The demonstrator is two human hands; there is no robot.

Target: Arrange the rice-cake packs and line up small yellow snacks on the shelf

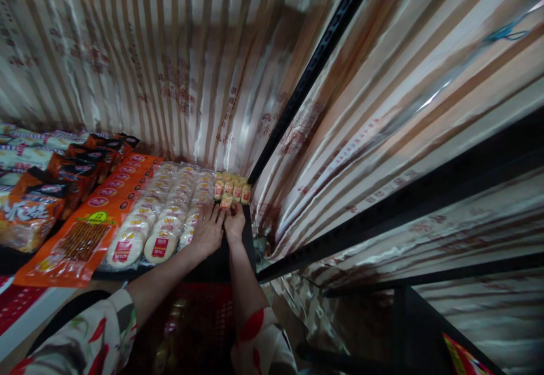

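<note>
My left hand [208,231] lies with its fingers stretched forward over the edge of the rightmost row of wrapped round white cakes [192,216]. Close beside it, my right hand [235,223] has its fingers bent and pinched at a small yellow snack packet [226,200]. That packet sits in front of rows of matching small yellow packets [236,190] in the shelf's back corner. My left fingertips reach near the same packet; whether they touch it I cannot tell. More rows of clear-wrapped round cakes [160,244] run back along the shelf to the left.
Left of the cakes lies a large orange bag of stick snacks [85,239], then orange and white snack bags [29,211]. A black post [306,86] rises at the shelf's [216,267] back corner. Striped plastic sheeting [178,69] hangs behind. Below is a dark red crate [221,312].
</note>
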